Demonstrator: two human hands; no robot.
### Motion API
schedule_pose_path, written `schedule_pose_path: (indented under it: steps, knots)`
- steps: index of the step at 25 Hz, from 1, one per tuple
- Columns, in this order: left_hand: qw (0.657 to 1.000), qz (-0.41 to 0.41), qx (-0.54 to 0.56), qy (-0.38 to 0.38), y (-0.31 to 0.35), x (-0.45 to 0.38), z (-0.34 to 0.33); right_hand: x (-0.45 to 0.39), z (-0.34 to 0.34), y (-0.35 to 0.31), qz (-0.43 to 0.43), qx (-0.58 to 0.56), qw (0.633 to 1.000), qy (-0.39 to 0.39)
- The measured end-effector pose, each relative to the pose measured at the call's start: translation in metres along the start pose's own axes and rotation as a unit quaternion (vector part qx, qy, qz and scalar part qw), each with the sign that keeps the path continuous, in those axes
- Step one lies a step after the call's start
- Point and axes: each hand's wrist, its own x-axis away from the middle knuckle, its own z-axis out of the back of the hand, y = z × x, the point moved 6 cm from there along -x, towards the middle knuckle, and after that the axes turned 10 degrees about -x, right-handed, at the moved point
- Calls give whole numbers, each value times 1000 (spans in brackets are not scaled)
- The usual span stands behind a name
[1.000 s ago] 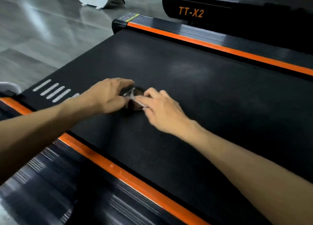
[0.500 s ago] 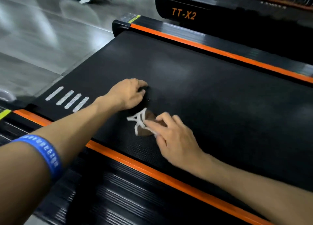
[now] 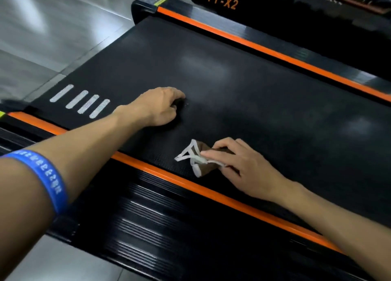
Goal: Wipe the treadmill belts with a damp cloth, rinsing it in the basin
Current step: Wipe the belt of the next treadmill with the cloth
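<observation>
Belt [image 3: 243,94]: black, textured, orange-edged rails.
Floor [image 3: 42,37]: glossy grey tiles.
Right hand [image 3: 239,166]: fingers pinching brown cloth [image 3: 203,164].
Left hand [image 3: 158,105]: fingers curled, nothing visibly held.

Gym floor: side-by-side treadmills [image 3: 232,79]

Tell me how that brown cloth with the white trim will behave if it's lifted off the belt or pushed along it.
The brown cloth lies crumpled under the right hand, its white trim splayed loosely, so it would probably sag when lifted. It looks small and thin, likely light. Pushed along the textured treadmill belt, it may drag and bunch rather than glide.
</observation>
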Motion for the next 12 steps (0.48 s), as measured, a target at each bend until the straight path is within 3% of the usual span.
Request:
schedule_pose_path:
  steps: [4, 8, 10, 12]
  knots:
    - [997, -44, -60, -15, 0, 24, 3, -34, 13, 29, -24, 51, 995, 87]
    - [983, -62, -173, -8, -11, 45, 15, -87, 33, 72, -247, 21, 948, 202]
    - [984, -42, -174, 3, -26, 48, 20, -105, 13, 35, -185, 61, 960, 202]
    - [987, -37, -155, 14, -34, 49, 22, -109, -22, -26, -37, 41, 989, 136]
